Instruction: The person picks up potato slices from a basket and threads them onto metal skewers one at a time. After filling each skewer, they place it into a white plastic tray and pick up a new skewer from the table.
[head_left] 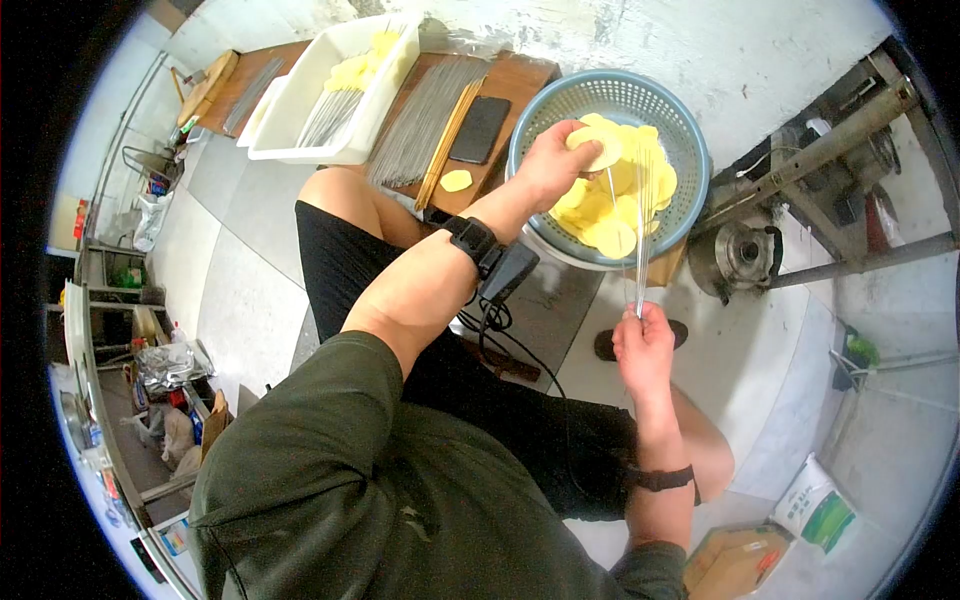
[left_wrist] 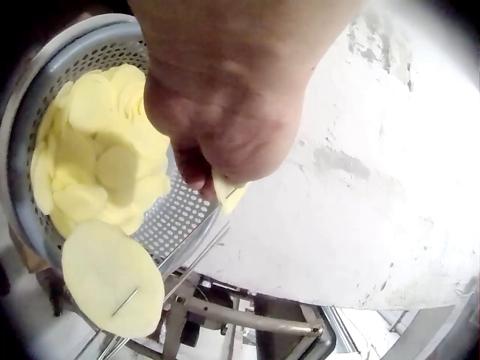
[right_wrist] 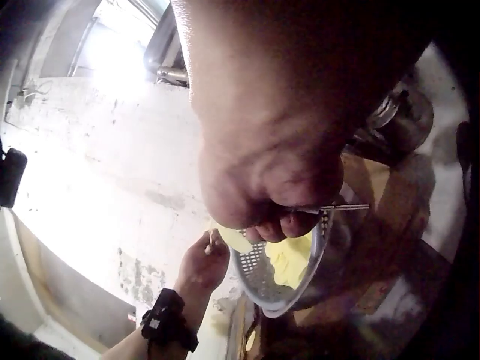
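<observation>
My left hand pinches pale yellow potato slices between thumb and fingers above a blue-grey colander. A thin metal skewer runs down from them. Lower down, my right hand grips several metal skewers near their bottom ends, points up. In the left wrist view, a large slice is pierced by a skewer tip, and the left fingertips are partly hidden behind the hand. More slices are heaped in the colander. The right wrist view shows the right fingers curled round the skewer ends.
Left of the colander, a low wooden table bears a white bin with skewered slices, a row of metal skewers, bamboo sticks, a phone and a loose slice. A kettle and metal frame stand right.
</observation>
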